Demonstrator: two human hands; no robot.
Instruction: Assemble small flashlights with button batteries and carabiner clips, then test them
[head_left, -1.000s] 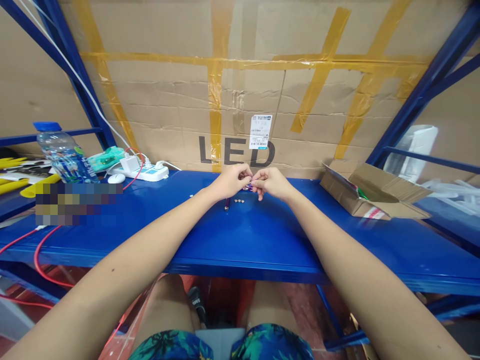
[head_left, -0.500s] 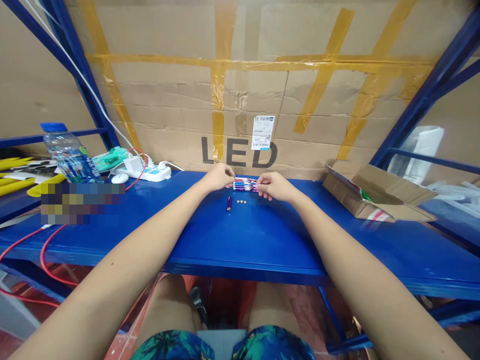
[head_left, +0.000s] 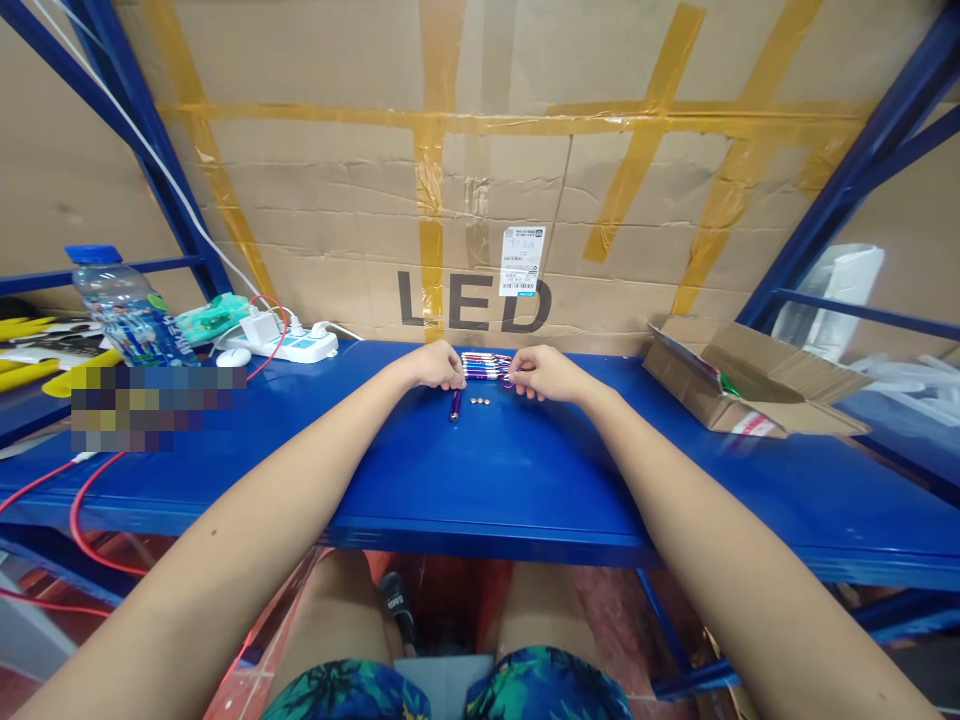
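Observation:
A row of slim, shiny pen-like tubes [head_left: 481, 366] in purple, blue, red and silver lies side by side at the back of the blue table. My left hand [head_left: 441, 366] is at the row's left end, fingertips pinched together by the nearest tube. At the other end, my right hand [head_left: 541, 373] has thumb and fingers closed around the thin rings or cords there; the exact hold is too small to make out. In front of the row lies a single purple tube [head_left: 455, 405], apart from it. Beside that tube sit three small round silver button cells [head_left: 480, 401].
A cardboard wall [head_left: 360, 220] printed LED rises behind the blue table [head_left: 480, 480]. To the right is an open cardboard box [head_left: 757, 385]. At left stand a water bottle [head_left: 135, 310], a white power strip [head_left: 304, 346] and red cables [head_left: 90, 530].
My left hand has come slightly nearer to me along the row's left end, uncovering more tube ends. The right hand stays at the ring end. The view has shifted slightly.

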